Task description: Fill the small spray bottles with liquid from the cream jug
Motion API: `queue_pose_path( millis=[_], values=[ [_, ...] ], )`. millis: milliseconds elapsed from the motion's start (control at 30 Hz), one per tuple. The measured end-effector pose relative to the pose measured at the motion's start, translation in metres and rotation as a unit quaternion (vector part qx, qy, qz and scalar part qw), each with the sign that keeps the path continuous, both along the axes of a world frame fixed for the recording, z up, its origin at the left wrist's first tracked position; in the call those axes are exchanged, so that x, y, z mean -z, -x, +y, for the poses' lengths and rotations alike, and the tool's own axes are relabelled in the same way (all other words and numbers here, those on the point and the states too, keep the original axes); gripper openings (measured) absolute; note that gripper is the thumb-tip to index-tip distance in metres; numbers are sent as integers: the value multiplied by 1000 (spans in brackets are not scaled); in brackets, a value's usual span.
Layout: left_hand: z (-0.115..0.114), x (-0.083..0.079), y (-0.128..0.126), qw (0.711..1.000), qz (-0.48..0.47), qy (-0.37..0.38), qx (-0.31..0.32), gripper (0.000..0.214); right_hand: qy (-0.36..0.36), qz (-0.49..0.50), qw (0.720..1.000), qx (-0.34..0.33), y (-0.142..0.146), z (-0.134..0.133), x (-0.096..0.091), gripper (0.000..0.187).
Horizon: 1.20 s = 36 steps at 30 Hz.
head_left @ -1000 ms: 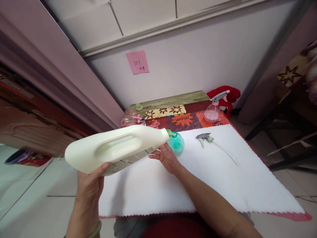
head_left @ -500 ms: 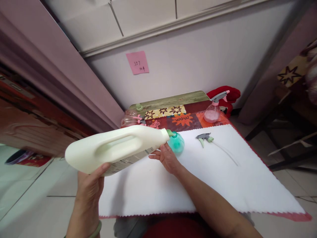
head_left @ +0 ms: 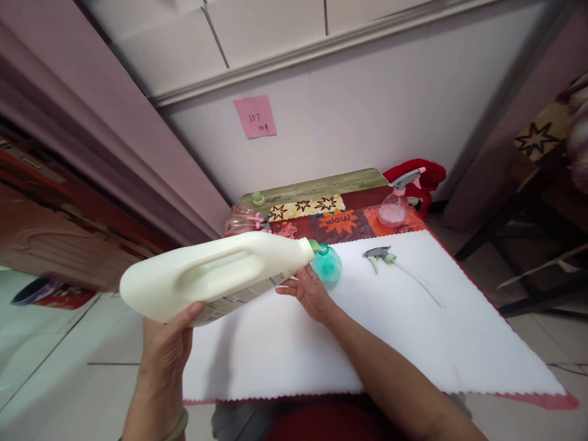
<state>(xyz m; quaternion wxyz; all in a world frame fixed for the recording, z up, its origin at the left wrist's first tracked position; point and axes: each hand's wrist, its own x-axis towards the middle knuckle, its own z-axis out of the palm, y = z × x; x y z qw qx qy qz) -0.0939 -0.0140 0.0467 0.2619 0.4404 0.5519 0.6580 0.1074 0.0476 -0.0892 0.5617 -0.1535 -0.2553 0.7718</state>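
A large pale detergent bottle (head_left: 229, 272) with a moulded handle is held nearly level, its green spout tipped slightly down to the right. My left hand (head_left: 172, 331) grips its base from below, thumb along the side. My right hand (head_left: 312, 294) supports the neck from beneath, with some fingers extended under it. The spout sits at the mouth of a round green spray bottle (head_left: 327, 266) standing on the white cloth. To its right lies a grey and green spray trigger (head_left: 380, 254) with a thin clear tube. Whether liquid is flowing I cannot make out.
A pink spray bottle (head_left: 394, 205) stands at the back right of the table. Another clear pink bottle (head_left: 243, 217) lies at the back left, near a green cap (head_left: 258, 198). A white cloth (head_left: 413, 343) covers the front. The wall carries a pink note (head_left: 255, 116).
Almost nothing differs. Both hands and the detergent bottle keep their places, with the bottle's base shifted very slightly left.
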Motion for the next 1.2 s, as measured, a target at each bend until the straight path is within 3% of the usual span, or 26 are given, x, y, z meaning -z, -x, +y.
queue_pose_path(
  millis=[267,1200],
  values=[
    [0,0,2,999,-39,0,19,64,2,-3,1000,3,1,0,1,56],
    [-1,0,0,999,-43,7,8,65,5,1,1000,2,0,0,0,56]
  ],
)
